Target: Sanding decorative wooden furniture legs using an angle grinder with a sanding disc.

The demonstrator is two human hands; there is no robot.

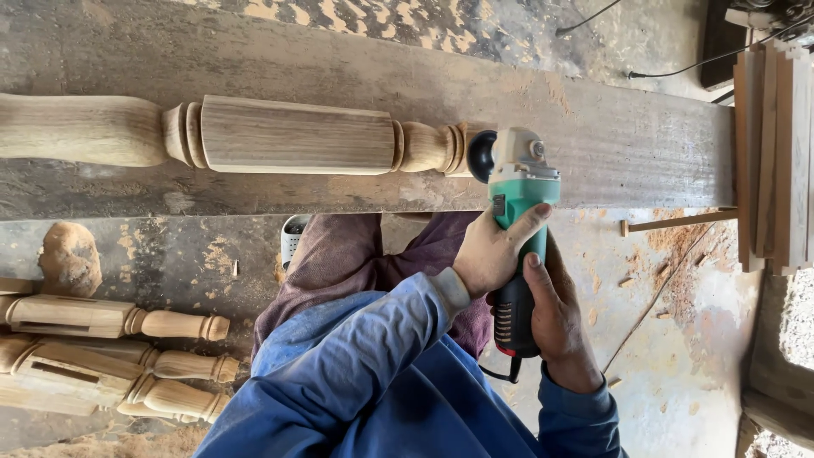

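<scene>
Both your hands, left hand [490,253] and right hand [555,318], have fingers wrapped tight around the green grinder [519,229]. Its disc touches the turned wooden post [254,134] on the bench [644,144]; nothing visibly clamps the post, so it might roll or kick.

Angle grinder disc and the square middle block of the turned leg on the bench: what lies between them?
In the head view, only the leg's own turned end, a bulb with ring beads, lies between the grinder's disc and the square block. Nothing loose lies there.

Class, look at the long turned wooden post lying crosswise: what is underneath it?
The post rests on a wide, dusty plank. Both hands, left and right, hold a green grinder at the post's end. The plank surface directly beneath the post is covered.
</scene>
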